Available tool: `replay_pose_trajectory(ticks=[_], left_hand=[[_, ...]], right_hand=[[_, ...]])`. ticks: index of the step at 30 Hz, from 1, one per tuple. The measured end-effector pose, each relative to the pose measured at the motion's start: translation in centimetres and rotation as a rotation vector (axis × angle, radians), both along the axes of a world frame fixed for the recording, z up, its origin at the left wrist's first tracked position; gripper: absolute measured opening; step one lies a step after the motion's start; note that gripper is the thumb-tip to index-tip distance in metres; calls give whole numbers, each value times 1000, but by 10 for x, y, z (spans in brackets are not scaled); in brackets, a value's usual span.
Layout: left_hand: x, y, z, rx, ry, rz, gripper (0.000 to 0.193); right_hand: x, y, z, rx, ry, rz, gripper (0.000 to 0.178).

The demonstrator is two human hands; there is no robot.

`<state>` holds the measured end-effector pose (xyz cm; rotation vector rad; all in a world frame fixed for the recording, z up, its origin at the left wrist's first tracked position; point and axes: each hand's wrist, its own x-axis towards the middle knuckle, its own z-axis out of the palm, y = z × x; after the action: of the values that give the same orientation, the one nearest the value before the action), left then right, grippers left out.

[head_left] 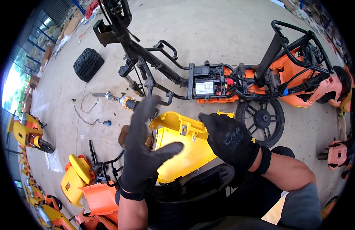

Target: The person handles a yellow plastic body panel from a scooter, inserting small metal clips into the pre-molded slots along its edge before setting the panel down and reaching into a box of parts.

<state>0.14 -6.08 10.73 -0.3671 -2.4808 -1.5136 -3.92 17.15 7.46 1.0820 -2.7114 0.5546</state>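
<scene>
A: Where's the yellow panel (187, 151)?
B: Centre of the frame; the right hand (232, 142) grips its upper right edge, probably to steady it, while the left hand (143, 153) is spread wide, thumb in front
A: Any writing?
B: Pale print on the right glove (235, 138); a label on the silver box (204, 88), upper centre, too small to read

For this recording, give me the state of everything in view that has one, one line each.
Left hand: gloved, open, thumb spread; contact with the panel unclear
Right hand: gloved, closed on the yellow panel's edge
Yellow panel: held by the right hand
Scooter frame: partly stripped, tubes bare
Silver box: uncovered
Loose cable: unplugged at its blue end, lying on the floor
</scene>
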Motion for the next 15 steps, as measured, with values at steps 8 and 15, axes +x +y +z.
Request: replay_pose_trajectory(ticks=[8,15], left_hand=[[11,1,8,-143,63,-18,64],[16,-4,11,-116,26,-89,54]], right_hand=[[7,-8,-6,65,130,117,43],[9,-11,-3,56,105,158,43]])
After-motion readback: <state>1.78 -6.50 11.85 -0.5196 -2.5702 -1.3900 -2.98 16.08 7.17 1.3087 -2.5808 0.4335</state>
